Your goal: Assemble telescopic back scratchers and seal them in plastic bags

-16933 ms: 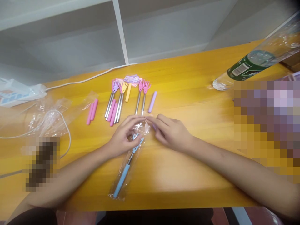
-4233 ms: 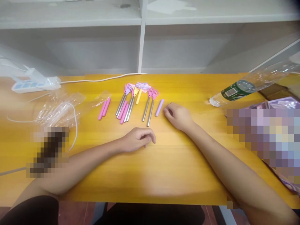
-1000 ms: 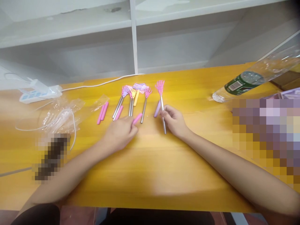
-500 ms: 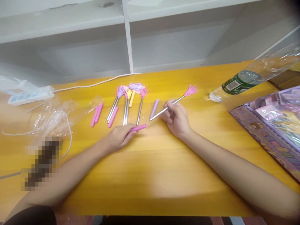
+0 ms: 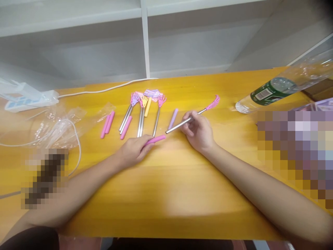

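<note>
Closed round a pink handle sleeve [image 5: 158,139], my left hand [image 5: 134,149] is low over the table, left of centre. My right hand [image 5: 199,130] grips the metal rod of a back scratcher [image 5: 179,125] with a pink hand-shaped head. The rod's bare end is just right of the sleeve's tip, with a small gap between them. Beyond my left hand lie several more back scratchers [image 5: 156,121] with pink, purple and yellow heads. Loose pink sleeves [image 5: 126,127], a yellow sleeve [image 5: 148,107] and a purple sleeve [image 5: 173,118] lie around them.
A green-labelled plastic bottle [image 5: 273,91] lies slanted at the right, above a blurred-out purple box [image 5: 299,146]. Clear plastic bags [image 5: 62,128], a white cable [image 5: 104,91] and a power strip [image 5: 31,100] occupy the left. White shelving [image 5: 145,41] stands behind the table [image 5: 169,194].
The sleeve's tip and the rod's bare end have come closer together. In my right hand the back scratcher has rolled, so its pink head now shows edge-on. The view has shifted slightly.
</note>
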Tool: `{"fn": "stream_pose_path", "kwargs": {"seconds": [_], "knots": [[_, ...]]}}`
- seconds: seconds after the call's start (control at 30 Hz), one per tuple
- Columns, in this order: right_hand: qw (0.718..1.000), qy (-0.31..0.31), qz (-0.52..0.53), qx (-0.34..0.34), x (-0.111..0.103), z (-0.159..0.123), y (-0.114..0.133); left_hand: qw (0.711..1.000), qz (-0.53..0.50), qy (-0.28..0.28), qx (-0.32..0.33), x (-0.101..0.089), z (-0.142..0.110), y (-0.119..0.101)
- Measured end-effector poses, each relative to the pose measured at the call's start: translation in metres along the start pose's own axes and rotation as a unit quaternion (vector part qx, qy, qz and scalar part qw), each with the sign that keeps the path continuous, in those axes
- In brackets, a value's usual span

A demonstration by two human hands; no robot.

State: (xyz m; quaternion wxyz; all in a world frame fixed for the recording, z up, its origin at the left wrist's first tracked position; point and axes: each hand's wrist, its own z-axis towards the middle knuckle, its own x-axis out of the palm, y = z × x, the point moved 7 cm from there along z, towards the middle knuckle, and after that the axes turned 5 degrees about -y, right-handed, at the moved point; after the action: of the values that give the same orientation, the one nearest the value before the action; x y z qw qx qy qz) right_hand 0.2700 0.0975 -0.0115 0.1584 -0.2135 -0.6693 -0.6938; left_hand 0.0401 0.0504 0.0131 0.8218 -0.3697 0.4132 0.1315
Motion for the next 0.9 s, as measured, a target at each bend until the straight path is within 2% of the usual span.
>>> {"fn": "stream_pose_path", "kwargs": {"seconds": [0.3, 0.5, 0.73, 0.9], "knots": [[0.999, 0.025, -0.028, -0.014, 0.0059, -0.0038, 0.0017, 0.997, -0.017, 0.036, -0.066, 0.0016, -0.0007, 0.0067], [0.997, 0.02, -0.063, -0.028, 0.0026, -0.0044, 0.0014, 0.997, -0.023, 0.054, -0.05, 0.0065, -0.0036, 0.0012], [0.991, 0.002, -0.1, -0.086, -0.0013, -0.0095, 0.0066, 0.997, -0.027, 0.027, -0.073, 0.0041, -0.0026, 0.0055], [0.991, 0.021, -0.1, -0.088, 0.0002, -0.0101, 0.0066, 0.997, -0.034, 0.007, -0.076, 0.0024, -0.0032, 0.0073]]}}
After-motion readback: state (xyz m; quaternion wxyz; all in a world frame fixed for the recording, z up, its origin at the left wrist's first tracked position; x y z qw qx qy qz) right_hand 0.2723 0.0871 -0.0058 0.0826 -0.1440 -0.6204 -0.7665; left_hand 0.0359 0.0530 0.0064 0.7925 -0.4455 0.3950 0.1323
